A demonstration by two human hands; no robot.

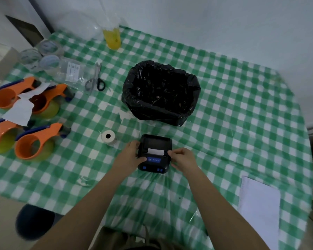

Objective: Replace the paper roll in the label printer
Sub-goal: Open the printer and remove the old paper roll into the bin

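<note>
So both hands are on the small black plastic label printer with the blue screen and buttons (154,153), which sits on the green-and-white checked plastic tablecloth (224,123) right between them. The left hand (132,156) is wrapped around the printer's left side, thumb lying over the front near the screen. The right hand (182,157) is against the right side with its fingers pinched in toward the edge of the white strip of paper (155,151) showing in the open slot; can't really tell if it's actually gripping the paper or just touching the case. The lid looks flipped back, away from the hands.

Just left of the left hand and a bit further out there's a small white paper roll with a dark core hole (108,137), standing free on the cloth, not touching the printer. Straight out beyond both hands is a bin lined with a crinkly black plastic bag (161,92). Farther out to the left lie grey-and-black scissors (96,78), and way off left are orange plastic tape dispensers (36,143). Near the right forearm lies a white sheet of paper (258,210).
</note>
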